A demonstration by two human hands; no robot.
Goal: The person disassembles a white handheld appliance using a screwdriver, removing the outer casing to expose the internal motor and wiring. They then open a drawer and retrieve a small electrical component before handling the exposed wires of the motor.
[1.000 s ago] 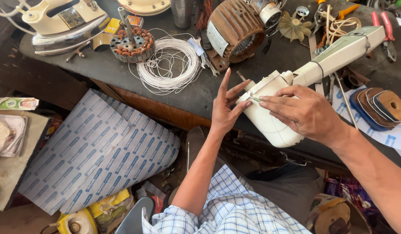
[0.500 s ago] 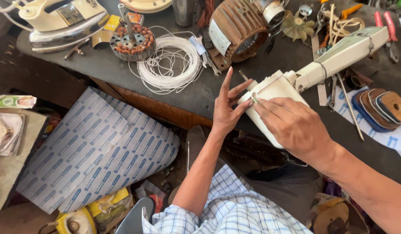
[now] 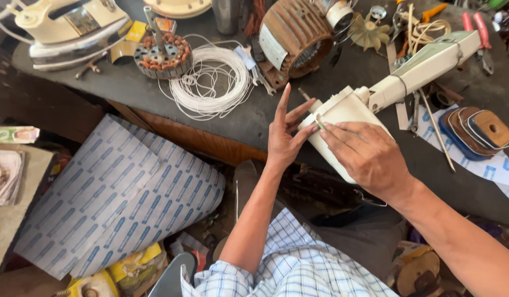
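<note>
Hands have crept a little up the white plastic housing [image 3: 342, 118] since a second ago: right hand [image 3: 367, 159] now lies flat over its near part with the fingertips pinching a thin pale strip at the top edge, left hand [image 3: 285, 137] is spread, index straight up, thumb and lower fingers braced on the housing's left end, so the grip reads as settled for fine work on that edge. Housing overhangs the near edge of the dark workbench [image 3: 128, 88], its long pale arm [image 3: 425, 69] running far-right into crowded tools; white wire coil [image 3: 210, 82] sits left, rusty motor casing [image 3: 290, 36] just beyond, leaving open room only nearward off the bench.
</note>
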